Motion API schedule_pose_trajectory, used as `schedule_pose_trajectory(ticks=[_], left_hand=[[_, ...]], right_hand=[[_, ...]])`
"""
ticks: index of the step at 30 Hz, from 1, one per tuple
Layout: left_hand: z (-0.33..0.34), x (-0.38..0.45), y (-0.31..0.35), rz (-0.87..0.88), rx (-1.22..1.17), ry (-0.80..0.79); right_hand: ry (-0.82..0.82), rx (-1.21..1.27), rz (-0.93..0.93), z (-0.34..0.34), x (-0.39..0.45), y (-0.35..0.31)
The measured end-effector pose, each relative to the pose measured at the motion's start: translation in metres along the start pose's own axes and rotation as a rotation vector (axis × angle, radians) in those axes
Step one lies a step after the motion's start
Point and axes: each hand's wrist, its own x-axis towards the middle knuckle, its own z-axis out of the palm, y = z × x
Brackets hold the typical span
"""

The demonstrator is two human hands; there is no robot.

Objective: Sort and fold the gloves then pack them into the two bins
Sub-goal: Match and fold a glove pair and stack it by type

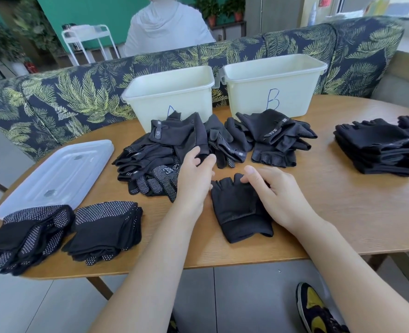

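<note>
A black fingerless glove (240,207) of soft knit lies flat on the wooden bench (343,212) just in front of me, stubby finger ends pointing far, ribbed cuff near. My right hand (268,191) rests on its right side, fingers curled down and pinching the fabric at the finger ends, wrist angled in from the near right. My left hand (195,173) reaches forward beside it, thumb and fingers closing on the edge of a black glove in the loose pile (165,159), so that grip holds cloth too. The pile is a tangle of full-finger gloves, some smooth with small grey tabs, some showing palms covered in white rubber dots. Right of it sits a smaller heap of fingerless gloves (275,138) with mesh backs. At the near left, two folded stacks of dotted gloves (66,231) lie side by side. At the far right is a neat folded stack of plain gloves (381,146). Behind the piles stand two pale plastic bins, the left bin (172,92) and the right bin (273,80), the right one marked B in blue. A clear flat lid (57,176) with rounded corners lies at the left.
</note>
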Motion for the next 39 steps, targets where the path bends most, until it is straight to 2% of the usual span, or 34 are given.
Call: schedule_pose_trajectory(ticks=[3, 6, 16, 21, 29, 31, 35, 39], left_hand=[[0.003, 0.01, 0.006, -0.07, -0.16, -0.013], [0.005, 0.012, 0.012, -0.035, -0.184, 0.011], [-0.002, -0.028, 0.01, 0.398, 0.117, 0.052], [-0.004, -0.068, -0.002, 0.499, 0.175, 0.023], [-0.01, -0.098, -0.023, 0.429, 0.181, -0.076], [-0.011, -0.097, -0.026, 0.433, 0.181, -0.078], [-0.013, -0.096, -0.029, 0.449, 0.155, -0.082], [-0.015, -0.103, -0.028, 0.443, 0.044, -0.095]], right_hand=[[-0.002, 0.018, 0.013, -0.002, -0.001, -0.004], [-0.001, 0.016, 0.023, -0.004, -0.001, -0.004], [0.052, 0.04, 0.03, -0.004, -0.002, -0.002], [0.162, 0.116, 0.003, -0.01, -0.006, -0.016], [0.219, 0.241, 0.043, -0.018, -0.005, -0.037], [0.164, 0.273, 0.083, -0.021, -0.002, -0.044], [-0.049, 0.258, 0.136, -0.018, -0.001, -0.048], [-0.108, 0.343, 0.18, -0.013, -0.002, -0.049]])
